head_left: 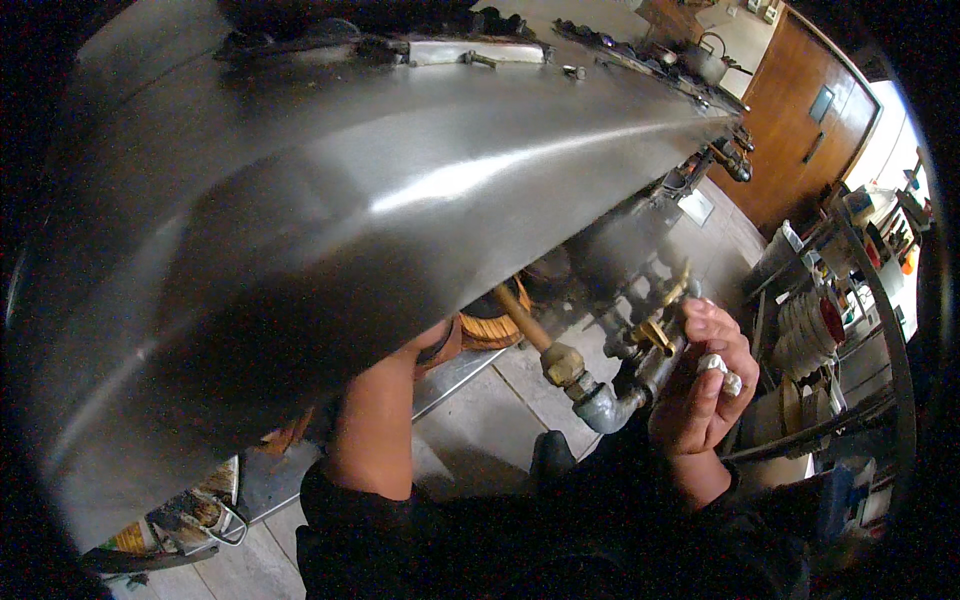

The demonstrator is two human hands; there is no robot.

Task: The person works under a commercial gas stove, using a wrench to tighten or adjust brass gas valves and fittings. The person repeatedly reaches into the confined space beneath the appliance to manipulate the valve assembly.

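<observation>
A brushed-steel panel (pixel 300 260) of what looks like a cooking range fills the upper left. My left hand (pixel 438 345) reaches beneath its lower edge, and its fingers are hidden there. My right hand (pixel 705 385) is curled around a small crumpled white wad (pixel 718 374), which looks like paper or cloth. Its fingertips are close beside a row of brass gas valves (pixel 655 338) on a dark pipe; whether they touch is unclear. A grey elbow fitting (pixel 608 408) joins that pipe to a brass nut (pixel 562 364) and a tan pipe (pixel 522 318) running up under the panel.
Right of me stands a metal rack (pixel 893 330) with stacked plates (pixel 806 335). Beyond it is a wooden door (pixel 805 125). Below the panel run a steel shelf edge (pixel 455 385) and a tiled floor (pixel 475 430). Pans (pixel 215 515) sit at the lower left. A kettle (pixel 708 65) stands at the back.
</observation>
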